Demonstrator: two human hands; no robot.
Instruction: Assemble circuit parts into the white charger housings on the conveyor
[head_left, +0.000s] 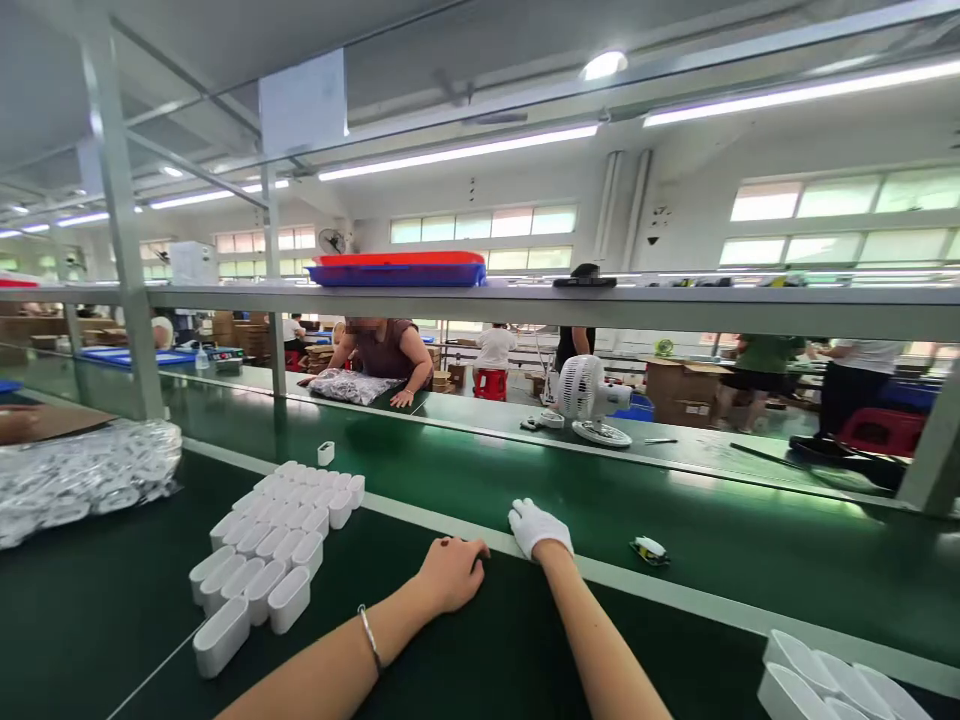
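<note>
- Currently, the left hand (451, 573) hangs low over or rests on the dark green worktop (450, 665), at the near side of a pale strip (420, 516); its fingers are loosely bent, with the thumb apart from them and no object in its grasp.
- A silver bracelet (369, 637) circles the left forearm.
- The right hand, in a white glove (538, 528), reaches across the pale strip, palm down, fingers stretched forward toward the green belt (450, 475) and the thumb side hard to make out; it grips nothing visible.
- The two hands are near each other, not touching.
- White oval cases (274, 542) stand packed in rows on the worktop, left of the left hand; one more white case (325, 454) stands alone on the belt beyond them.
- Further cases (817, 675) fill the lower right corner, cut off by the edge of the view.
- A small white, yellow and dark part (650, 550) lies on the belt, to the right of the gloved hand.
- At far left lies a clear plastic bag (82, 475) full of pale pieces.
- Across the belt, a co-worker (386, 350) leans over another bag (354, 386); farther right stands a white fan (581, 388).
</note>
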